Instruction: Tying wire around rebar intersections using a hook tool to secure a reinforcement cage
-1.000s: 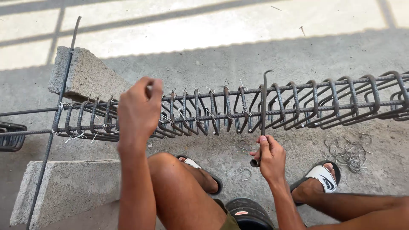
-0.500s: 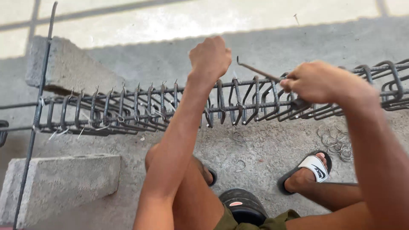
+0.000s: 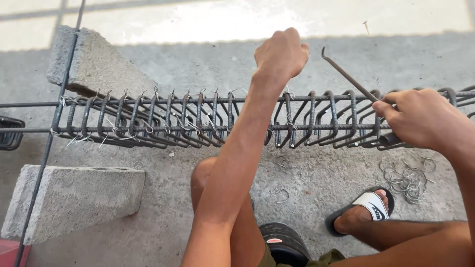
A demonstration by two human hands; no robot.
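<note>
A long rebar cage point(image 3: 163, 121) of bent steel stirrups wired to straight bars runs across the view above a concrete floor. My left hand point(image 3: 281, 54) is closed in a fist above the cage's top bar, gripping a thin tie wire point(image 3: 288, 94) that is barely visible. My right hand point(image 3: 420, 118) holds a metal hook tool point(image 3: 349, 76) by its handle, the hooked tip pointing up and left, apart from the left hand. My knees and sandalled feet are under the cage.
Two concrete blocks point(image 3: 94, 66) point(image 3: 74, 198) lie at the left. A loose straight rebar point(image 3: 47, 148) runs across them. A pile of cut tie wires point(image 3: 408, 175) lies on the floor at right. A black round object point(image 3: 284, 244) sits between my legs.
My left hand has moved right along the cage's top bar. My right hand lifted the hook tool from the floor side of the cage up to the top bar.
</note>
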